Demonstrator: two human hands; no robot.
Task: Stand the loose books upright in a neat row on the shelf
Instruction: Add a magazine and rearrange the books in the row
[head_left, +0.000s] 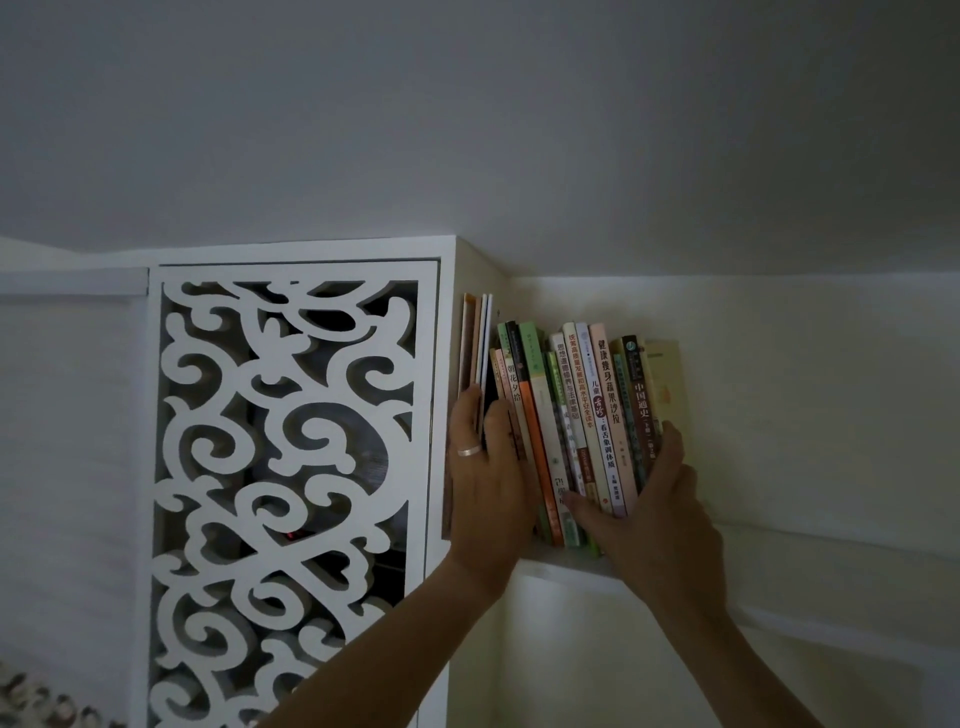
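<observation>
Two bare forearms reach up from the bottom edge to a row of books (576, 426) standing spine-out on a white shelf (566, 564). Right hand (657, 512) cups the right end of the row: fingers curl round the outer book, a pale yellow-covered book (667, 379), thumb lies across the lower spines near the middle of the row, so the right-hand books sit clamped between thumb and fingers. Left hand (488, 478) is at the left end, fingers straight and pointing up, flat against the tall thin books (480, 338) and the first spines of the row; a light ring (469, 450) on one finger; not wrapped round anything, just pressing. Row leans a bit left, tops fan out, bottoms on the shelf board between the two hands. Tall thin books stand against the cabinet side, just beside the shorter row. Spines readable: 朝花夕拾 near the left, 儿童 on a white spine, 健康瘦身蔬果沙拉 on a pink-topped spine (610, 415), 中国通史 on a dark red spine (640, 400); other spines too small or dim to read. Left of the books, a white cabinet door (291, 467) with cut-out scroll pattern, dark behind it. Plain white wall (519, 130) behind and above, dim light overall.
</observation>
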